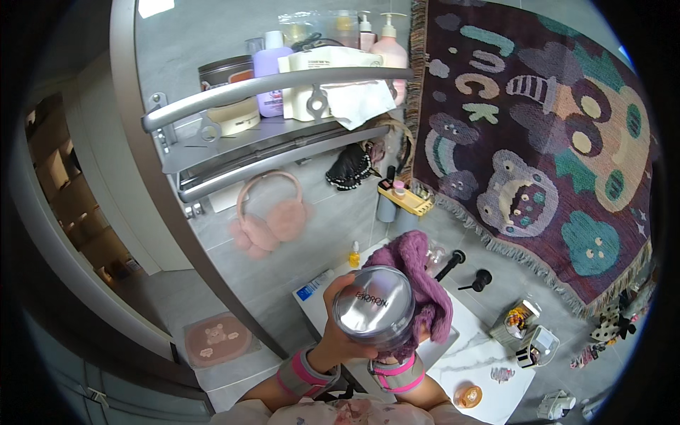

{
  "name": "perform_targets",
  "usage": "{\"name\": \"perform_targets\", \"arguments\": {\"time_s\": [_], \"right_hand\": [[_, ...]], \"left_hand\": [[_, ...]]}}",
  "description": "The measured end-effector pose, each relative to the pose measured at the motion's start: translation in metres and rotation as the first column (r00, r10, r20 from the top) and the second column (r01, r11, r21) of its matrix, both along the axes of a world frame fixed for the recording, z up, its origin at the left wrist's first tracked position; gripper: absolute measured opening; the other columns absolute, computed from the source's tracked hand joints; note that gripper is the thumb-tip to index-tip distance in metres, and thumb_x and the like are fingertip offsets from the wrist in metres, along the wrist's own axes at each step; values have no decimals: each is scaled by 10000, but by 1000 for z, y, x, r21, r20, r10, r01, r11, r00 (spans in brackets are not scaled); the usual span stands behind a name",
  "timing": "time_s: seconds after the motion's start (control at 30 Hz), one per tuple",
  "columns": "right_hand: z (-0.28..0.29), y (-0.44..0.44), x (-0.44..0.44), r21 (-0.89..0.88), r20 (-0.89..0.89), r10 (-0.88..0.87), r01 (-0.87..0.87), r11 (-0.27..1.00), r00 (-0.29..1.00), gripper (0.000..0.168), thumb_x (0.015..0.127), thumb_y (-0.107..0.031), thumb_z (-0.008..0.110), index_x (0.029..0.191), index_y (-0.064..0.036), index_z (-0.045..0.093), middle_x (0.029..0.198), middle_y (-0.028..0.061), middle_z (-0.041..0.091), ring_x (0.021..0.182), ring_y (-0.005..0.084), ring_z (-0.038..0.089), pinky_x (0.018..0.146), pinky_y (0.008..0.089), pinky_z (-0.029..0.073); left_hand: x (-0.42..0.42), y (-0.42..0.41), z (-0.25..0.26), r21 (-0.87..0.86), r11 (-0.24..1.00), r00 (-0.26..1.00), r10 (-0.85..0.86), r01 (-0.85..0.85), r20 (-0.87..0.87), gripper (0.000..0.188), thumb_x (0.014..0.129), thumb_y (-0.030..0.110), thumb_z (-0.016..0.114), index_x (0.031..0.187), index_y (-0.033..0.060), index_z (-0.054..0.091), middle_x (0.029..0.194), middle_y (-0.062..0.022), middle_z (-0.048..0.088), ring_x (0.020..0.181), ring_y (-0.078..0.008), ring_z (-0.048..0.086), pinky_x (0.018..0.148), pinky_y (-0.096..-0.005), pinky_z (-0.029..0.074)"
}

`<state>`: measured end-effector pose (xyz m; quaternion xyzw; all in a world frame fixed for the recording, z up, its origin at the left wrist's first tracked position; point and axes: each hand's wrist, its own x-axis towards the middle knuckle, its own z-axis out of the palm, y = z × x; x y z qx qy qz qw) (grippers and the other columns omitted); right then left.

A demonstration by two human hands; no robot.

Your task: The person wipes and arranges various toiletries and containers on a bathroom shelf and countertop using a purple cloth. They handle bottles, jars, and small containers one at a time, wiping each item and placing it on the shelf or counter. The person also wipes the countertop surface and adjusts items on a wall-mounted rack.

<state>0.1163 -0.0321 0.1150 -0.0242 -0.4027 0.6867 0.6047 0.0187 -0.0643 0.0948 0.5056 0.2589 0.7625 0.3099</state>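
A round cosmetic jar (372,334) with a shiny silver lid (374,305) bearing writing is gripped by my left hand (336,332), thumb and fingers wrapped around its side. Behind and right of it, a fluffy purple towel (431,287) covers most of my right hand (423,333), which is bunched in the cloth. The towel touches the jar's right side. Both are held above a white marbled washbasin counter (467,340). Grey wristbands with pink edges circle both wrists.
A metal wall shelf (234,151) holds bottles, jars and wipes; pink earmuffs (273,220) hang below. A black wall tap (451,264), its black handle (481,280), a dropper bottle (354,255), a blue-and-white tube (313,286) and an orange jar (468,396) surround the basin.
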Motion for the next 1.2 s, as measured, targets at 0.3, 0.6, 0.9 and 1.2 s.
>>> {"name": "perform_targets", "arguments": {"time_s": [0.3, 0.6, 0.9, 1.2], "right_hand": [[-29, 6, -15, -80, -283, 570, -612, 787, 771, 811, 825, -667, 392, 1355, -54, 390, 1326, 149, 474, 1177, 280, 496, 975, 395, 423], [22, -5, -20, -148, 267, 491, -468, 871, 829, 739, 896, -609, 396, 1388, -62, 328, 1338, 137, 458, 1174, 271, 498, 978, 398, 421], [70, -5, -33, 71, -73, 662, -658, 750, 746, 588, 800, -252, 597, 1312, -42, 398, 1176, 136, 560, 1061, 294, 572, 927, 441, 460], [39, -23, -43, -136, -99, 680, -686, 714, 727, 525, 828, -233, 554, 1294, -39, 410, 1169, 137, 556, 1072, 284, 556, 951, 414, 442]], "left_hand": [[-46, -3, 36, 430, 793, 558, 610, -432, -563, 1127, 473, 467, 894, 1356, 133, 277, 1369, -221, 357, 1305, -401, 297, 1076, -528, 218], [-53, -58, 94, 254, 778, 457, 562, -574, -690, 1260, 508, 281, 904, 1438, -21, 109, 1330, -220, 438, 1217, -382, 464, 1001, -453, 381], [-102, -101, 240, 368, 602, 462, 790, -708, -403, 1011, 596, 268, 857, 1390, -25, 304, 1268, -181, 496, 1099, -218, 543, 931, -345, 440], [-217, -84, 392, 71, 550, 397, 680, -832, -616, 611, 653, 555, 748, 970, 40, 654, 927, -54, 539, 855, -138, 490, 798, -272, 403]]}}
